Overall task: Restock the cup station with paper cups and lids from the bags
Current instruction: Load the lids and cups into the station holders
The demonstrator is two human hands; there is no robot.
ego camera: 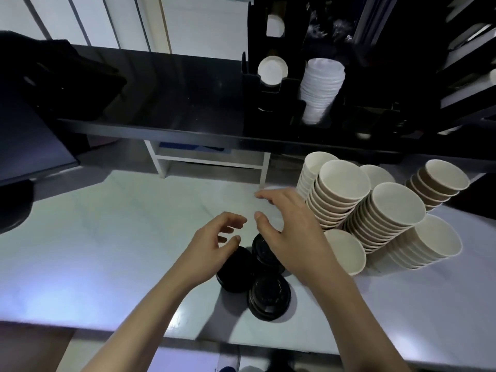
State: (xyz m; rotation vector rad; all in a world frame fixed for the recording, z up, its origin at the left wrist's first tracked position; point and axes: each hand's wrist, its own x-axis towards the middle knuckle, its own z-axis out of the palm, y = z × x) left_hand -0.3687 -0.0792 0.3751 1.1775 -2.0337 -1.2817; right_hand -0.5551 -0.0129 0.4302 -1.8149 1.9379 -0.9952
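Three short stacks of black lids (269, 296) stand on the white counter (107, 251) below my hands. My left hand (214, 242) hovers above them, fingers loosely curled, holding nothing. My right hand (290, 232) is spread open just right of it, also above the lids. Several tall stacks of paper cups (386, 213) lean on the counter to the right. On the black upper shelf stands the black cup station (284, 84), with white cups (272, 69) in its left slots and a stack of white lids (320, 89) beside them.
A black shelf edge (188, 135) overhangs the back of the counter. Under it sits a white open rack (209, 159). A dark screen (32, 140) stands at the left. Black racks (467, 63) rise at the far right.
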